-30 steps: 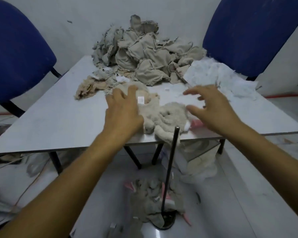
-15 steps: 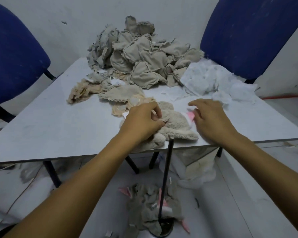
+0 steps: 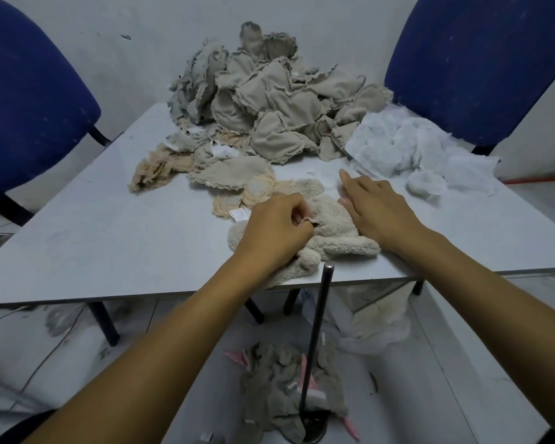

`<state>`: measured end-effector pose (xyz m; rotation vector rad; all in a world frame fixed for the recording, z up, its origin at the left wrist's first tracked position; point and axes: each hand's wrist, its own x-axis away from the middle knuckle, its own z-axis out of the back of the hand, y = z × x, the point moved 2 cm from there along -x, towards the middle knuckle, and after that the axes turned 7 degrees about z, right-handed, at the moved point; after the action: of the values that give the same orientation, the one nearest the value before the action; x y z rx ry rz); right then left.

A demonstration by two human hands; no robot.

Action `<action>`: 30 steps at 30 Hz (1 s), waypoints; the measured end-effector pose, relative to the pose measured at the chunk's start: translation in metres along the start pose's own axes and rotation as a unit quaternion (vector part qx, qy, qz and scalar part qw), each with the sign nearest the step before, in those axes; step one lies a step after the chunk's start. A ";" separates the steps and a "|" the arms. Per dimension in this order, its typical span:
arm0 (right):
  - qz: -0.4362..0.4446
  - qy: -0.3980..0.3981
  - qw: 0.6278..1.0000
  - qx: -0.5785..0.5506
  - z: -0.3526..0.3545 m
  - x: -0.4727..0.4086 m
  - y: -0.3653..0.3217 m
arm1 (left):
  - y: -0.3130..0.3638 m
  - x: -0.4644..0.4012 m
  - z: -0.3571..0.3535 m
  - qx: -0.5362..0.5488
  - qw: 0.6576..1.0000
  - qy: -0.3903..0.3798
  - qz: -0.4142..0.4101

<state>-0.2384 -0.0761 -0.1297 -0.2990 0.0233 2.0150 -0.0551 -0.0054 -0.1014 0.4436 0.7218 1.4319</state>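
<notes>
Two bare hands meet on one cream fleece toy (image 3: 334,225), which lies limp at the near edge of the grey bench (image 3: 109,235), with one lobe hanging slightly over that edge.

Left hand (image 3: 276,229): the fingers are curled and the grip is closed in a pinch on a small pink part at the middle of the fleece toy, with the wrist resting across its near portion.

Right hand (image 3: 378,209): the grip is apart, with the fingers fairly straight and lying on the right side of the fleece toy; the forefinger points away over the bench top.

Just beyond the toy, and touching it, lies a flat peach piece with round patches (image 3: 253,187). A white label (image 3: 241,214) shows beside the left knuckles.

Farther back, a pile of grey-beige fabric pieces (image 3: 269,100) rises against the wall. A frayed tan scrap (image 3: 161,168) lies at its left foot, and a heap of white stuffing (image 3: 407,145) spreads to its right.

A blue chair (image 3: 29,116) stands at the left corner of the bench, and a second blue chair (image 3: 478,65) at the right.

Below the bench edge, a black rod (image 3: 318,331) stands upright from a dark round base. A bundle of grey fabric with pink bits (image 3: 279,389) is gathered around its foot.
</notes>
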 end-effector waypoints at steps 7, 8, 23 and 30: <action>-0.043 0.099 0.994 -0.022 0.006 0.010 -0.007 | -0.001 0.002 -0.003 -0.003 1.000 0.006 -0.014; -0.047 0.100 0.993 -0.034 0.007 0.011 -0.007 | -0.001 0.003 -0.004 -0.003 1.000 0.008 -0.015; -0.124 0.311 0.866 -0.372 0.068 0.028 -0.011 | -0.001 0.008 0.001 0.072 0.994 0.080 -0.020; 0.040 0.249 0.904 -0.346 0.058 0.042 -0.080 | 0.004 0.009 -0.003 0.015 0.998 0.064 0.026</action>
<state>-0.1970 0.0058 -0.0733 -1.2785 -0.3725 1.9118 -0.0602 0.0031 -0.1023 0.4002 0.8402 1.5104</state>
